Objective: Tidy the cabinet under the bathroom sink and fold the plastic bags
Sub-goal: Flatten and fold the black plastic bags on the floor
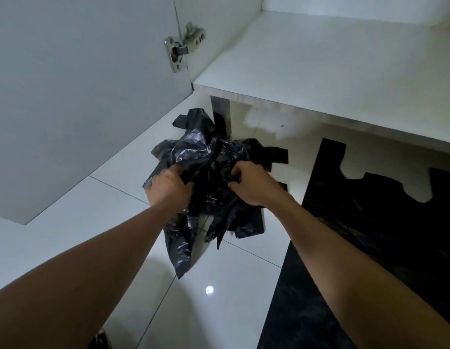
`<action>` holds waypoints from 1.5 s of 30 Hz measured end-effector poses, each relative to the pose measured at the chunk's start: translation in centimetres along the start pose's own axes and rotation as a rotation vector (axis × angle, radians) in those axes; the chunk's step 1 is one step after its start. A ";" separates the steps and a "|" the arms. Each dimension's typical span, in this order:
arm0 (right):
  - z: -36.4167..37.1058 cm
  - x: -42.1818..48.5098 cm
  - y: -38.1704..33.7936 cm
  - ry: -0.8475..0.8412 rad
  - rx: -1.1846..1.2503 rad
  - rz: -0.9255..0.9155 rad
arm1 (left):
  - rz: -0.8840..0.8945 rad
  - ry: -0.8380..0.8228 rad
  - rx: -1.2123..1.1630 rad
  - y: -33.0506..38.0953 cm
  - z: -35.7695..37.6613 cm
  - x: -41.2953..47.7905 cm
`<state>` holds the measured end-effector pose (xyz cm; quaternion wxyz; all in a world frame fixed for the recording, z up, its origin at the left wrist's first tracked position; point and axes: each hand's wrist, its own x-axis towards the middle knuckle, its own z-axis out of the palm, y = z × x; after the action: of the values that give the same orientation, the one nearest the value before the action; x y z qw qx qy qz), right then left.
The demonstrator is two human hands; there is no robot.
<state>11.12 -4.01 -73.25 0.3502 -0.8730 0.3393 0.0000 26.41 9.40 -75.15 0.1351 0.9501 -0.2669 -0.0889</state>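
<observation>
A crumpled bundle of black plastic bags hangs above the white floor tiles, in front of the cabinet's lower edge. My left hand grips its left side and my right hand grips its right side, both fists closed in the plastic. Loose ends and handles dangle below and stick out behind. To the right, another black plastic bag lies spread flat on the floor, handles toward the cabinet, partly hidden under my right forearm.
The white cabinet shelf stands open at the upper right. Its grey door is swung out on the left, held by a metal hinge. Glossy white floor tiles lie below. A small dark object shows at the bottom edge.
</observation>
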 end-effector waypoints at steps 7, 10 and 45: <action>1.6 -0.9 0.7 0.163 0.150 -0.015 | 0.120 0.305 -0.308 -0.1 -2.8 0.2; 1.6 -1.6 0.4 0.176 -0.007 -0.032 | 0.242 0.366 -0.421 0.7 -5.1 0.3; -16.9 -25.8 18.3 0.799 0.053 0.676 | 0.003 -0.754 -0.954 22.4 -0.1 -13.8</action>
<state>-23.57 -8.67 -65.55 0.1959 -0.6377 0.7090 -0.2287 4.00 -1.65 -66.93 0.4422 0.6873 -0.2286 -0.5290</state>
